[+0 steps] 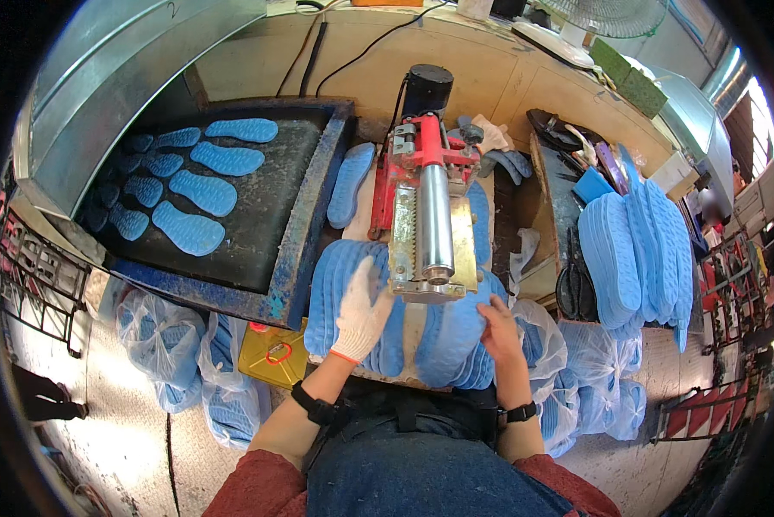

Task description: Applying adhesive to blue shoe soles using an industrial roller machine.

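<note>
My left hand (361, 316), in a white knit glove, lies with fingers stretched over a fanned stack of blue shoe soles (325, 297). My right hand (501, 332) is bare, its fingers bent against the right edge of a blue sole (456, 332) that tops another fanned pile. Between my hands stands a red machine (430, 142) with a shiny metal roller (436, 224) and a brass-coloured plate (465, 250). The machine hides the far ends of some soles. My right fingertips are partly hidden.
At left, blue soles (227, 158) lie spaced in rows on a black conveyor belt (262, 237) with a blue frame (296, 228). More soles (609, 258) are stacked on a right side table. Filled plastic bags (159, 336) and a yellow can (271, 355) sit below.
</note>
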A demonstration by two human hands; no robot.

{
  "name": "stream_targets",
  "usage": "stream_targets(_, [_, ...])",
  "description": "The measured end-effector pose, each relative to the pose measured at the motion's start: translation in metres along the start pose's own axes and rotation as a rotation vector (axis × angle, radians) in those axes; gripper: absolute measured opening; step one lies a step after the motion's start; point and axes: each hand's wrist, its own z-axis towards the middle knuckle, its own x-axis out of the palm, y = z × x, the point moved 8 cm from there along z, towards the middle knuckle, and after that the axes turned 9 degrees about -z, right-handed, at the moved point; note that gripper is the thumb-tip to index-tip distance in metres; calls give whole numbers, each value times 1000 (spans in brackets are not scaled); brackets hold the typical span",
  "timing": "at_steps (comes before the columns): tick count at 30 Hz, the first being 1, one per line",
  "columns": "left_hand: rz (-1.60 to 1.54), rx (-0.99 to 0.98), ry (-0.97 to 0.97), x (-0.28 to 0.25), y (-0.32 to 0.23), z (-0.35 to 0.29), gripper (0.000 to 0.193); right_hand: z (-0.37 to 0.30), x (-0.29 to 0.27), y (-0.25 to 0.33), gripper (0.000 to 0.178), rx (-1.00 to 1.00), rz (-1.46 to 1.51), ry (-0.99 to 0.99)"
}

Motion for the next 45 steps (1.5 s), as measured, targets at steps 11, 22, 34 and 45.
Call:
stream_targets(11, [-977, -847, 329, 0, 10, -10, 43, 18, 51, -11, 23, -115, -400, 28])
stream_targets(22, [-1255, -338, -110, 13, -7, 114, 58, 2, 52, -2, 13, -769, -1232, -281])
stream_targets(34, [-710, -124, -25, 3, -56, 67, 40, 1, 54, -1, 12, -839, -1240, -292])
stream_targets(45, [-1121, -316, -32, -18, -46, 33, 39, 3, 55, -3, 10, -830, -1339, -306])
